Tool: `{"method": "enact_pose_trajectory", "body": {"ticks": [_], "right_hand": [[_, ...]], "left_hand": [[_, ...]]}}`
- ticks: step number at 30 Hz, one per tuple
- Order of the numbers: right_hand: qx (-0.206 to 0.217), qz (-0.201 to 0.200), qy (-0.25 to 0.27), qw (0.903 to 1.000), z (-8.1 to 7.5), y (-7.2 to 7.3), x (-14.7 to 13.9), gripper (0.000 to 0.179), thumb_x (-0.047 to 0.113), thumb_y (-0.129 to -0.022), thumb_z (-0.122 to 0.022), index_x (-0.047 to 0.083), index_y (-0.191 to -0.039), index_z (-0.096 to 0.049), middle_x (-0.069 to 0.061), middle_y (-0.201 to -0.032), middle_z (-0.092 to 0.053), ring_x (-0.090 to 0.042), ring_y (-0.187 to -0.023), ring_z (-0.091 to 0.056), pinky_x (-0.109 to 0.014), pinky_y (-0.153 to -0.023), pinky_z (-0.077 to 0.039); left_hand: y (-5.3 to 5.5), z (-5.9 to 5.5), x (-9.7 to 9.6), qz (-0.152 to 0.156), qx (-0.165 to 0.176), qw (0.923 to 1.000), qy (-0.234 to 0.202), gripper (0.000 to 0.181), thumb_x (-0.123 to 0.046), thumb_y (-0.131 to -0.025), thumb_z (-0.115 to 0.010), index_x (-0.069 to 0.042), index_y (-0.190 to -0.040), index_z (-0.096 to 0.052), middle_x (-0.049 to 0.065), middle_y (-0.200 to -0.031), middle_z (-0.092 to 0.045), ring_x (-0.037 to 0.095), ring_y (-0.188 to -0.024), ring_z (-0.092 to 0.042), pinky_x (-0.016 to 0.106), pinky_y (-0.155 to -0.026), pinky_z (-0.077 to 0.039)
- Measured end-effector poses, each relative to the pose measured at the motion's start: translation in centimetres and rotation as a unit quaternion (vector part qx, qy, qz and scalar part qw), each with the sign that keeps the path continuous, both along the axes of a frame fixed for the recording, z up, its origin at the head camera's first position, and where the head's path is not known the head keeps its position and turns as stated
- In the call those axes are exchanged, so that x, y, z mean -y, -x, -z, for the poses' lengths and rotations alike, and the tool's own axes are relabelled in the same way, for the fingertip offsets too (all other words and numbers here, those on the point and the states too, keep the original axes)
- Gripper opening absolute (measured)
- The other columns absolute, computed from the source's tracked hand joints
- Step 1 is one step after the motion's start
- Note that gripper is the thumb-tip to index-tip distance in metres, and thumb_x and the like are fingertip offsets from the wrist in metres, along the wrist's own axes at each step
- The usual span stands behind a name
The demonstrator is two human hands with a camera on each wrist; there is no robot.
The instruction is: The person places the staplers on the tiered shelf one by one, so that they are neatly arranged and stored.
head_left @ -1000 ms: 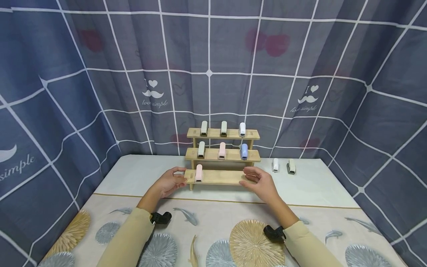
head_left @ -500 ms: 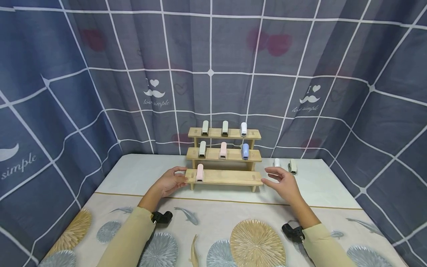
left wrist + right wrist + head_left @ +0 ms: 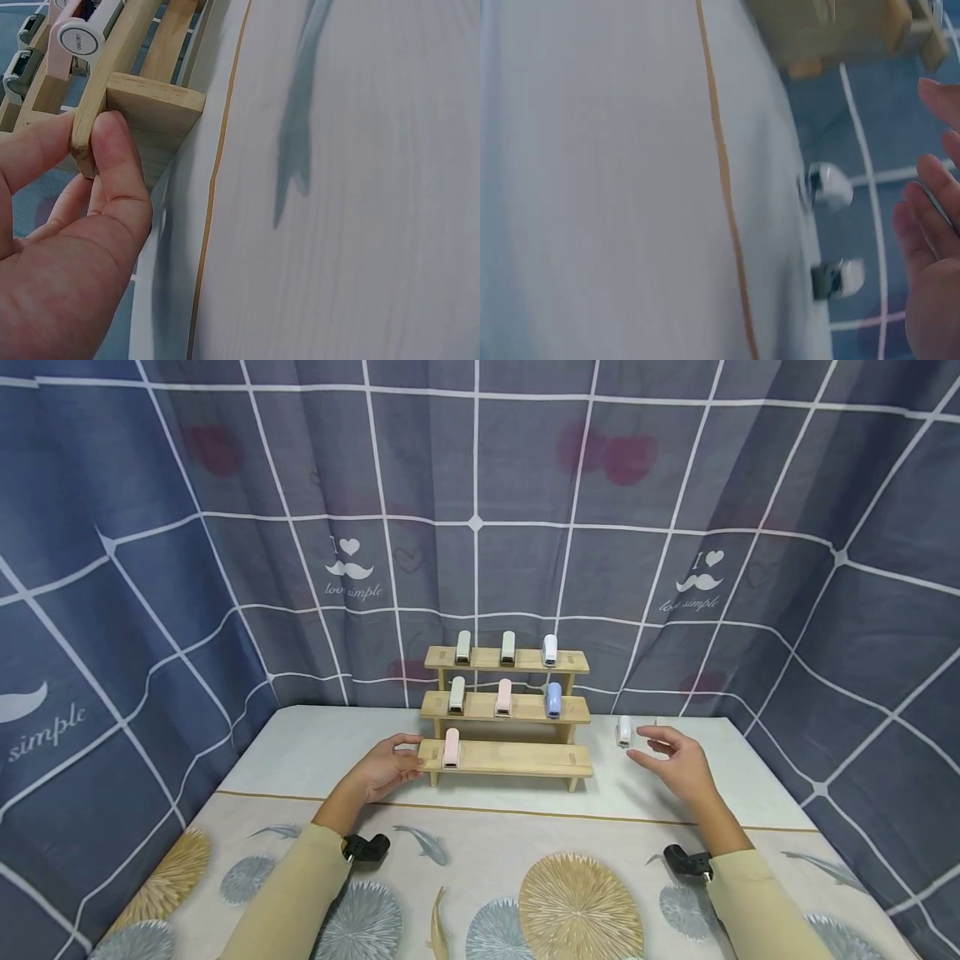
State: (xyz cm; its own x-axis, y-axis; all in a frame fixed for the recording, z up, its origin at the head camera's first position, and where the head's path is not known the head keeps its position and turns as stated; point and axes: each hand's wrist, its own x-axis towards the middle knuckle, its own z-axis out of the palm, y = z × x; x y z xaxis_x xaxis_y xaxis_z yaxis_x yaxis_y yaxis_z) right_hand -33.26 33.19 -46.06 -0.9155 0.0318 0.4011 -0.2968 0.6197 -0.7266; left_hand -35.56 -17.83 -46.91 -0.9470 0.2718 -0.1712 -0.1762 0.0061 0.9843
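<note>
A three-tier wooden display rack (image 3: 517,760) stands at the back of the table. My left hand (image 3: 381,772) pinches the left end of its lowest board between thumb and fingers, as the left wrist view shows. Near that end sits a pink stapler (image 3: 452,749). My right hand (image 3: 678,768) is off the table to the right of the rack, fingers apart, holding nothing. Just left of its fingertips a small white stapler (image 3: 623,732) stands on the table. A second stapler (image 3: 847,277) beside it is mostly hidden behind the right hand in the head view.
On the middle tier are a pale green stapler (image 3: 457,695), a pink one and a blue stapler (image 3: 553,700). The top tier carries two pale staplers and a white stapler (image 3: 550,649). A checked curtain (image 3: 480,568) hangs close behind the rack.
My right hand has moved right, from the right end of the lowest board to beside the white stapler. My left hand keeps its hold on the board's left end.
</note>
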Motion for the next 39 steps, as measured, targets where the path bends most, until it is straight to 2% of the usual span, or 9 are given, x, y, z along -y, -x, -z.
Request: {"method": "enact_pose_trajectory", "body": {"ticks": [4,10,12,17,20,24,27,32,39], "right_hand": [[0.012,0.023,-0.005,0.9997,0.4,0.7,-1.8,0.048,0.026,-0.088,-0.083,0.004,-0.128,-0.068,-0.017,-0.137,-0.063,-0.039,-0.123,-0.062,-0.043,-0.103,-0.054],[0.022,0.034,-0.006,0.9992,0.7,2.0,-3.6,0.049,0.027,-0.088,-0.083,0.002,-0.128,-0.068,-0.016,-0.138,-0.06,-0.006,-0.121,-0.054,-0.048,-0.11,-0.048],[0.029,0.035,-0.013,0.9989,0.8,2.6,-4.0,0.05,0.025,-0.088,-0.083,0.001,-0.128,-0.067,-0.017,-0.139,-0.059,-0.009,-0.124,-0.054,-0.049,-0.11,-0.047],[0.053,0.029,-0.028,0.9978,1.1,3.9,-4.7,0.053,0.019,-0.088,-0.082,-0.003,-0.133,-0.062,-0.025,-0.144,-0.051,-0.042,-0.137,-0.046,-0.055,-0.113,-0.044],[0.082,0.027,-0.027,0.9959,1.3,4.6,-5.1,0.061,0.02,-0.089,-0.081,-0.003,-0.139,-0.057,-0.03,-0.15,-0.043,-0.05,-0.141,-0.041,-0.057,-0.114,-0.043],[0.129,0.027,-0.03,0.9908,1.3,5.2,-5.7,0.073,0.024,-0.09,-0.081,-0.002,-0.149,-0.046,-0.035,-0.156,-0.033,-0.055,-0.141,-0.038,-0.06,-0.113,-0.043],[0.152,0.024,-0.035,0.9875,1.3,5.4,-6.0,0.08,0.024,-0.09,-0.08,-0.001,-0.154,-0.039,-0.037,-0.154,-0.035,-0.056,-0.139,-0.041,-0.062,-0.111,-0.044],[0.173,0.019,-0.037,0.9841,1.3,5.8,-6.3,0.084,0.018,-0.091,-0.079,-0.002,-0.157,-0.032,-0.037,-0.149,-0.045,-0.053,-0.137,-0.047,-0.06,-0.109,-0.046],[0.194,-0.003,-0.043,0.9801,0.7,6.7,-6.7,0.089,0.009,-0.088,-0.079,-0.003,-0.159,-0.026,-0.032,-0.158,-0.035,-0.051,-0.138,-0.046,-0.059,-0.111,-0.044]], "left_hand": [[0.0,0.0,-0.1,-0.003,0.003,1.0,0.003,0.058,0.01,-0.096,-0.057,0.006,-0.15,-0.034,0.009,-0.104,-0.061,0.012,-0.084,-0.065,0.023,-0.078,-0.059],[0.0,-0.1,-0.1,-0.005,0.003,1.0,0.005,0.058,0.011,-0.096,-0.056,0.005,-0.15,-0.035,0.009,-0.104,-0.061,0.012,-0.084,-0.065,0.023,-0.079,-0.059],[0.0,-0.1,0.0,-0.005,0.003,1.0,0.005,0.058,0.011,-0.096,-0.056,0.005,-0.15,-0.034,0.009,-0.104,-0.061,0.012,-0.085,-0.065,0.023,-0.079,-0.06],[0.0,-0.2,0.0,-0.007,0.008,0.9999,0.003,0.059,0.011,-0.096,-0.057,0.005,-0.15,-0.034,0.008,-0.103,-0.062,0.012,-0.084,-0.066,0.024,-0.08,-0.06],[0.0,-0.2,0.1,-0.007,0.009,0.9999,0.003,0.059,0.011,-0.096,-0.057,0.005,-0.15,-0.034,0.008,-0.102,-0.062,0.012,-0.084,-0.066,0.024,-0.079,-0.06],[-0.1,-0.2,0.1,-0.001,0.007,1.0,0.0,0.06,0.011,-0.096,-0.057,0.005,-0.15,-0.034,0.008,-0.103,-0.062,0.012,-0.085,-0.066,0.023,-0.08,-0.06],[-0.1,-0.3,0.0,-0.001,0.007,1.0,0.0,0.06,0.011,-0.095,-0.058,0.004,-0.15,-0.035,0.008,-0.103,-0.062,0.012,-0.085,-0.066,0.023,-0.08,-0.06],[-0.1,-0.3,0.0,-0.004,0.01,0.9999,0.003,0.059,0.011,-0.095,-0.058,0.004,-0.149,-0.036,0.007,-0.101,-0.063,0.012,-0.084,-0.066,0.023,-0.079,-0.06],[0.0,-0.4,0.0,-0.003,0.014,0.9999,0.002,0.059,0.01,-0.095,-0.059,0.004,-0.149,-0.036,0.007,-0.101,-0.061,0.011,-0.084,-0.065,0.022,-0.078,-0.059]]}}
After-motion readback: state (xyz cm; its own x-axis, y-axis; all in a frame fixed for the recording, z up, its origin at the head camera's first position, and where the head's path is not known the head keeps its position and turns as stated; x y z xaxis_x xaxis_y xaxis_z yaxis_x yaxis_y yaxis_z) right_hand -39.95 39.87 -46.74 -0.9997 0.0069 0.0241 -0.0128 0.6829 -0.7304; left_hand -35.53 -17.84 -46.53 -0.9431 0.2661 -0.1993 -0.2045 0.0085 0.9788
